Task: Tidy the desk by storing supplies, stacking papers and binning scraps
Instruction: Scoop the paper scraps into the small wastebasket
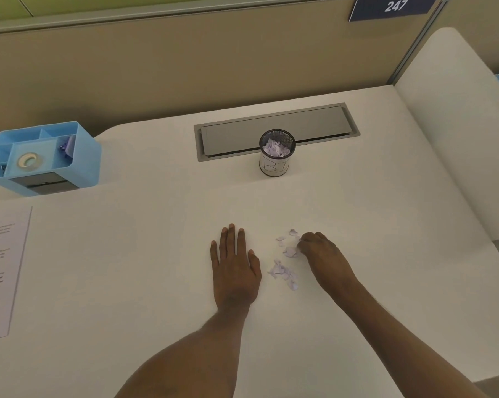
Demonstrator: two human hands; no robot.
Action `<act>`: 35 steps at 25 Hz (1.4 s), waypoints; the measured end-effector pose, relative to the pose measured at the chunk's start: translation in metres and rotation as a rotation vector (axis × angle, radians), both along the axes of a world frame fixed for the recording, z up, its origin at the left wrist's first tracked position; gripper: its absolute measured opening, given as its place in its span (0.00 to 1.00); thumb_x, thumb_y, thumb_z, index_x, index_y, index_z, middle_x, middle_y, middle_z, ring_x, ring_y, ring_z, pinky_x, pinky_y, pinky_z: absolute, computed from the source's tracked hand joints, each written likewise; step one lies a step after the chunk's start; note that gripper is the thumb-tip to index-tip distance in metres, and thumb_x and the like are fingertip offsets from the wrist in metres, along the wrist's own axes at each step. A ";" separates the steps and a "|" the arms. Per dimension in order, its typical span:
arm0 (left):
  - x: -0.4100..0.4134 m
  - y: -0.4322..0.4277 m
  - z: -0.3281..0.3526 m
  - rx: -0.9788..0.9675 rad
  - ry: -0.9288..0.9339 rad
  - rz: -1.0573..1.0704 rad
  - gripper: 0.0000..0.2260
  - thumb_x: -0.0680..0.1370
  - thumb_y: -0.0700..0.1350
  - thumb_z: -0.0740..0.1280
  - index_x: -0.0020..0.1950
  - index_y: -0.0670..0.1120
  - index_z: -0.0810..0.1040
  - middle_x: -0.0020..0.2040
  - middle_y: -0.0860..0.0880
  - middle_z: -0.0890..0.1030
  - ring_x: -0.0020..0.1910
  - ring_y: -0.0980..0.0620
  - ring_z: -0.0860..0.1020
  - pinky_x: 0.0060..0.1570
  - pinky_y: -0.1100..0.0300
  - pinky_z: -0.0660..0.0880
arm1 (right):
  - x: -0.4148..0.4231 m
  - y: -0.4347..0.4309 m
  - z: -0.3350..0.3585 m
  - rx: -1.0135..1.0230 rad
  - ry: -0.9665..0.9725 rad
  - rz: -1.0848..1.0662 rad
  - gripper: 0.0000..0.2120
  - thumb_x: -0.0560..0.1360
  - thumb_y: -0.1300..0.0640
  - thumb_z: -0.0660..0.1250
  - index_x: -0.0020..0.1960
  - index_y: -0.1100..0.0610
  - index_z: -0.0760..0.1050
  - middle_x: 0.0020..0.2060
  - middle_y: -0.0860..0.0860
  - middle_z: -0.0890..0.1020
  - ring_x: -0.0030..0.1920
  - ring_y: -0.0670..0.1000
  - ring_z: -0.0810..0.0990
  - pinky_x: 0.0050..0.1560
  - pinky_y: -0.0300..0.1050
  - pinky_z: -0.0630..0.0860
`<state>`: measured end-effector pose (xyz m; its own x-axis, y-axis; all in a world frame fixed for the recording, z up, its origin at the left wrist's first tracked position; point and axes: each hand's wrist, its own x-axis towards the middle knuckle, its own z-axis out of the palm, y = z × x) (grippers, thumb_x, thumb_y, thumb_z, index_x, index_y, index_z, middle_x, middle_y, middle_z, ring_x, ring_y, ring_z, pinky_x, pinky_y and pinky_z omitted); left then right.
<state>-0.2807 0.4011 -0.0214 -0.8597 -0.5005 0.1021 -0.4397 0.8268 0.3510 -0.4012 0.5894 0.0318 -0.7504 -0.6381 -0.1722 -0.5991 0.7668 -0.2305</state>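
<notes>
Fingers (pixel 305 240) of the right hand (pixel 322 254) are curled, tips down on a scatter of pale lilac paper scraps (pixel 284 270). Whether they already pinch a piece cannot be told. The left hand (pixel 235 271) lies flat beside the scraps, fingers straight and slightly spread, holding nothing.

The scraps sit on the desk (pixel 127 254) between the two hands, nearer the front edge than the back. A small mesh bin cup (pixel 277 153), already part full of lilac paper, stands well apart from them towards the back edge.

The step in hand looks like binning scraps. The next move likely calls for gathering the loose pieces together, then carrying them to the cup without dropping any.

A blue organiser (pixel 79 156) holding a tape roll (pixel 28 160) stands at the back left corner. A printed sheet (pixel 4 268) lies at the left edge.
</notes>
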 end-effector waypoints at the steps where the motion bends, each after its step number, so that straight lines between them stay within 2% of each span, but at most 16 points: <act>1: 0.000 0.000 0.000 0.001 0.002 0.001 0.25 0.86 0.48 0.56 0.83 0.43 0.66 0.85 0.44 0.63 0.86 0.45 0.58 0.84 0.40 0.56 | -0.002 0.000 0.000 -0.008 -0.008 -0.009 0.09 0.67 0.70 0.68 0.39 0.57 0.74 0.39 0.49 0.76 0.39 0.51 0.73 0.33 0.46 0.72; 5: 0.000 0.000 0.000 0.002 0.017 0.006 0.25 0.86 0.48 0.57 0.82 0.43 0.67 0.85 0.43 0.64 0.86 0.45 0.59 0.83 0.40 0.57 | -0.014 -0.011 0.015 -0.105 -0.154 -0.133 0.05 0.73 0.68 0.65 0.42 0.60 0.77 0.37 0.50 0.77 0.41 0.54 0.80 0.41 0.44 0.71; 8: 0.000 0.000 -0.001 0.001 0.005 0.005 0.25 0.86 0.48 0.56 0.83 0.43 0.66 0.85 0.44 0.62 0.86 0.45 0.58 0.84 0.40 0.55 | -0.034 -0.031 0.048 -0.339 -0.151 -0.197 0.04 0.76 0.64 0.68 0.43 0.61 0.81 0.40 0.53 0.84 0.42 0.53 0.83 0.46 0.46 0.77; 10: 0.000 0.000 -0.001 0.000 -0.004 0.003 0.25 0.86 0.48 0.56 0.83 0.43 0.65 0.86 0.44 0.62 0.86 0.46 0.57 0.84 0.41 0.55 | -0.055 -0.049 0.076 -0.502 -0.120 -0.187 0.05 0.74 0.66 0.71 0.42 0.60 0.84 0.39 0.52 0.86 0.40 0.48 0.84 0.46 0.43 0.78; 13: 0.000 0.000 -0.001 0.004 -0.019 0.004 0.25 0.86 0.49 0.56 0.83 0.44 0.65 0.86 0.45 0.61 0.86 0.46 0.57 0.84 0.41 0.55 | -0.102 -0.080 0.111 -0.636 -0.154 -0.275 0.04 0.73 0.63 0.74 0.44 0.57 0.86 0.37 0.48 0.86 0.36 0.39 0.82 0.41 0.28 0.74; 14: 0.000 0.001 0.000 0.007 -0.021 0.006 0.25 0.86 0.49 0.55 0.84 0.45 0.65 0.86 0.45 0.61 0.86 0.47 0.57 0.84 0.41 0.55 | -0.120 -0.090 0.118 -0.662 -0.150 -0.292 0.03 0.72 0.62 0.74 0.44 0.56 0.87 0.37 0.47 0.86 0.34 0.37 0.81 0.40 0.26 0.73; 16: 0.000 0.001 0.000 0.012 -0.020 0.007 0.25 0.86 0.49 0.55 0.83 0.45 0.65 0.86 0.45 0.61 0.86 0.47 0.57 0.84 0.41 0.55 | -0.150 -0.108 0.124 -0.687 -0.130 -0.275 0.02 0.72 0.61 0.75 0.44 0.57 0.87 0.38 0.50 0.87 0.34 0.41 0.80 0.40 0.28 0.73; 17: 0.000 0.000 0.000 0.009 -0.020 0.006 0.25 0.86 0.49 0.56 0.83 0.44 0.65 0.86 0.45 0.61 0.86 0.46 0.57 0.84 0.41 0.56 | -0.163 -0.117 0.124 -0.667 -0.118 -0.258 0.03 0.71 0.62 0.75 0.44 0.59 0.87 0.39 0.52 0.87 0.36 0.44 0.80 0.40 0.29 0.74; 20: -0.001 0.001 0.000 -0.005 -0.021 0.003 0.25 0.86 0.48 0.56 0.83 0.44 0.66 0.86 0.44 0.61 0.86 0.46 0.57 0.83 0.40 0.57 | -0.187 -0.138 0.116 -0.518 -0.071 -0.183 0.02 0.71 0.64 0.75 0.44 0.61 0.86 0.41 0.55 0.87 0.38 0.49 0.81 0.37 0.22 0.70; 21: -0.001 0.001 0.000 -0.005 -0.020 0.002 0.25 0.86 0.48 0.57 0.83 0.44 0.66 0.86 0.44 0.61 0.86 0.46 0.58 0.83 0.40 0.58 | -0.190 -0.143 0.112 -0.461 -0.057 -0.155 0.02 0.71 0.64 0.75 0.43 0.62 0.86 0.41 0.56 0.87 0.39 0.51 0.82 0.37 0.24 0.70; 23: 0.000 0.001 0.000 -0.005 -0.014 -0.001 0.25 0.86 0.48 0.58 0.83 0.44 0.66 0.86 0.44 0.62 0.86 0.46 0.58 0.83 0.40 0.58 | -0.195 -0.151 0.104 -0.377 -0.047 -0.126 0.02 0.72 0.64 0.74 0.44 0.62 0.85 0.42 0.57 0.87 0.43 0.56 0.84 0.39 0.35 0.73; 25: -0.001 0.001 0.000 -0.002 -0.008 -0.002 0.25 0.85 0.48 0.58 0.83 0.44 0.67 0.86 0.44 0.62 0.86 0.45 0.58 0.83 0.40 0.58 | -0.196 -0.156 0.102 -0.302 -0.038 -0.101 0.04 0.74 0.63 0.73 0.47 0.62 0.86 0.45 0.58 0.87 0.46 0.58 0.84 0.43 0.40 0.74; 27: -0.001 0.001 0.000 0.007 -0.006 -0.001 0.25 0.85 0.47 0.58 0.83 0.44 0.66 0.86 0.44 0.62 0.86 0.46 0.58 0.83 0.40 0.58 | -0.198 -0.157 0.102 -0.204 0.011 -0.070 0.07 0.74 0.64 0.73 0.51 0.60 0.86 0.48 0.57 0.86 0.48 0.59 0.84 0.47 0.45 0.79; 30: -0.001 0.001 -0.001 0.009 -0.009 0.001 0.25 0.85 0.48 0.58 0.83 0.45 0.66 0.86 0.44 0.61 0.86 0.46 0.57 0.83 0.40 0.58 | -0.201 -0.158 0.099 -0.070 0.115 -0.080 0.16 0.69 0.68 0.76 0.54 0.56 0.85 0.51 0.57 0.86 0.48 0.59 0.84 0.49 0.47 0.81; 33: -0.001 0.000 -0.001 0.007 -0.006 -0.002 0.25 0.85 0.47 0.58 0.83 0.44 0.66 0.86 0.44 0.61 0.86 0.46 0.58 0.83 0.40 0.58 | -0.192 -0.162 0.098 0.179 0.074 0.031 0.22 0.72 0.66 0.74 0.65 0.55 0.79 0.61 0.57 0.81 0.54 0.58 0.80 0.54 0.47 0.78; 35: -0.001 0.000 -0.002 0.005 0.000 -0.005 0.25 0.86 0.47 0.58 0.83 0.44 0.66 0.86 0.43 0.62 0.86 0.45 0.58 0.83 0.39 0.58 | -0.183 -0.157 0.099 0.209 0.041 0.083 0.25 0.74 0.66 0.71 0.70 0.54 0.75 0.64 0.57 0.79 0.60 0.61 0.79 0.58 0.50 0.77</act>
<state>-0.2814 0.4013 -0.0233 -0.8623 -0.4964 0.1002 -0.4351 0.8274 0.3550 -0.5837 0.4321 0.1308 -0.7057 -0.6519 -0.2774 -0.6680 0.7427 -0.0459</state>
